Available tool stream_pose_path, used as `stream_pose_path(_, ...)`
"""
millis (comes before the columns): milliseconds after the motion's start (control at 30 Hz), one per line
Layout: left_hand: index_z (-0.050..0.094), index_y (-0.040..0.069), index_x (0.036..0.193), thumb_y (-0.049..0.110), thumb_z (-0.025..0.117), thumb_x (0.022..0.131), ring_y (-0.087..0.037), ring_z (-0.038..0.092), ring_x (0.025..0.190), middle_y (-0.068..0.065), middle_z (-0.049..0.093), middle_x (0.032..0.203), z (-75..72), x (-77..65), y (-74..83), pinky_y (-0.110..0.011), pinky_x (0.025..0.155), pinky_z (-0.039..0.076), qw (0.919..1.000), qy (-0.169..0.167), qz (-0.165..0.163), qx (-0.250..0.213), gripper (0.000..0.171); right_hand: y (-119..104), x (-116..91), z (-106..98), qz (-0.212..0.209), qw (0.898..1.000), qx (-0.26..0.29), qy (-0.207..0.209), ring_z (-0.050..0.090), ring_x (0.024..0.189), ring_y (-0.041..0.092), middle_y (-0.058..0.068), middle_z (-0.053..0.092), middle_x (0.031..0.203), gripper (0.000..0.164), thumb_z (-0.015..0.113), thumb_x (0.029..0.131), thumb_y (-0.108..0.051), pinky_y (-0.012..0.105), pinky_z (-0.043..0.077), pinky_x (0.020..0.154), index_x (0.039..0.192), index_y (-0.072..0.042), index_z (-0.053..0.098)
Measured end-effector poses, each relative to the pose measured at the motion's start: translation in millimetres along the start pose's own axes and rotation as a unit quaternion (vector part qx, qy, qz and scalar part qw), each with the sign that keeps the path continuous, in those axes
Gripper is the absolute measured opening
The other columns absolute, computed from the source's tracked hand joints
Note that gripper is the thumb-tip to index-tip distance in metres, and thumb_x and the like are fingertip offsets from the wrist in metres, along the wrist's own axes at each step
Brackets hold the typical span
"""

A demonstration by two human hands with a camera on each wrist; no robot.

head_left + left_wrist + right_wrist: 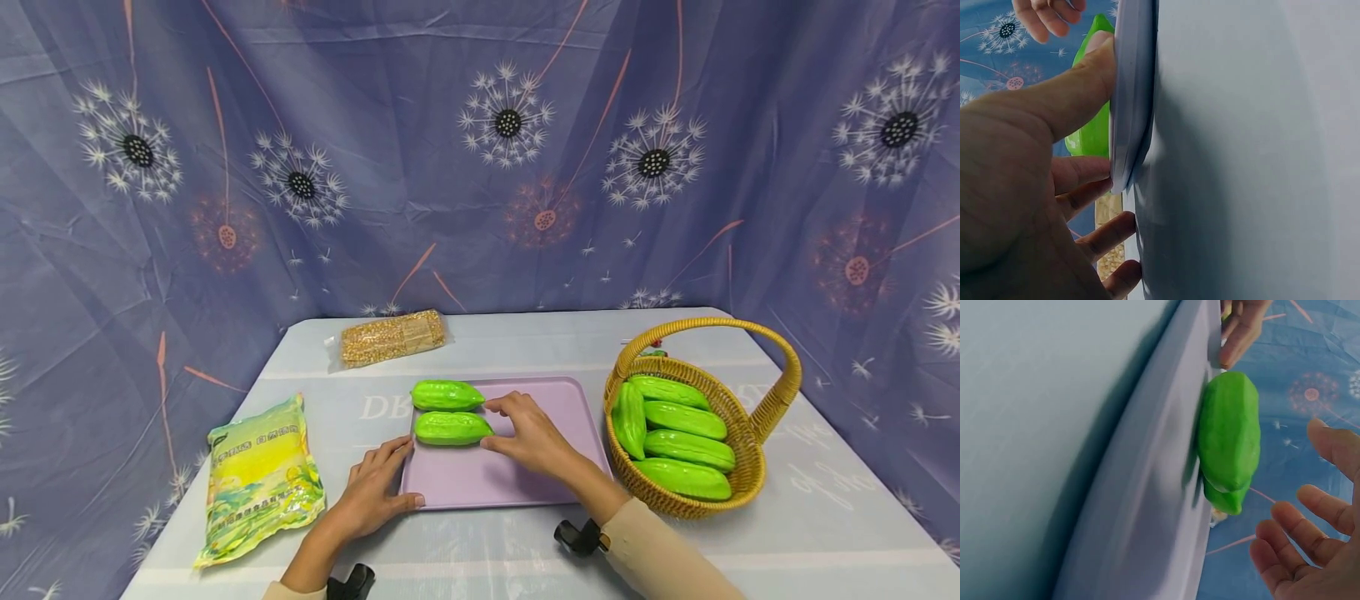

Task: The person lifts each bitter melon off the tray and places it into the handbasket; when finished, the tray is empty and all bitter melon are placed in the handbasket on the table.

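Note:
Two glossy green, ridged, elongated fruits lie side by side at the left of a lilac tray [525, 483]: a front fruit [452, 428] and a back fruit [447, 395]. My left hand [375, 486] rests at the tray's left front corner. In the left wrist view its thumb [1088, 78] lies along the rim while the other fingers spread at the corner. Over the tray, my right hand [531, 437] has its fingertips by the right ends of both fruits. The right wrist view shows those fingers [1310, 534] loosely bent and apart, with a gap before the green fruit [1230, 428].
On the right stands a wicker basket [750, 492] with a tall handle, holding several more green fruits [686, 420]. A yellow-green packet [262, 479] lies at the left. Farther back is a clear bag of golden grains [390, 337]. A dandelion-print curtain [420, 167] hangs behind the table.

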State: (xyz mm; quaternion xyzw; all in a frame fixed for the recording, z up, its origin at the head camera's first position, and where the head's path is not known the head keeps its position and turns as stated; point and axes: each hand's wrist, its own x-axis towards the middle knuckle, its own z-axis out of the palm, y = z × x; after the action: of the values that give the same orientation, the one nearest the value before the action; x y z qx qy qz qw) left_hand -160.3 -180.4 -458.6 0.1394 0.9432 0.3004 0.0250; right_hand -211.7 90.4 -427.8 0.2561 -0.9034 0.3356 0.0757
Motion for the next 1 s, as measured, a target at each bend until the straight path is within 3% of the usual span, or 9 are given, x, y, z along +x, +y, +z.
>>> stream_pose_path(300,0.043,0.007,0.141,0.041,0.076,0.074,-0.031,0.037,0.130,-0.005,0.038,0.148,-0.6,0.6,-0.1,-0.058,0.097,0.027,1.0000,0.001,-0.001,0.003,0.082,1.5,11.6,16.7,0.004,1.000,0.006,-0.020,0.052,0.104,0.019,0.005,0.059,0.113,0.050,0.074,0.079,-0.031,0.038,0.044,0.086,0.121,-0.009,0.060)
stream_pose_path(1000,0.042,0.007,0.142,0.042,0.076,0.074,-0.031,0.036,0.130,-0.004,0.038,0.148,0.4,-0.6,0.2,-0.057,0.098,0.026,1.0000,-0.001,-0.004,-0.003,0.083,-1.9,30.2,35.6,0.024,0.996,-0.055,-0.066,0.050,0.108,0.020,0.005,0.058,0.117,0.054,0.075,0.078,-0.034,0.037,0.041,0.096,0.124,-0.011,0.059)
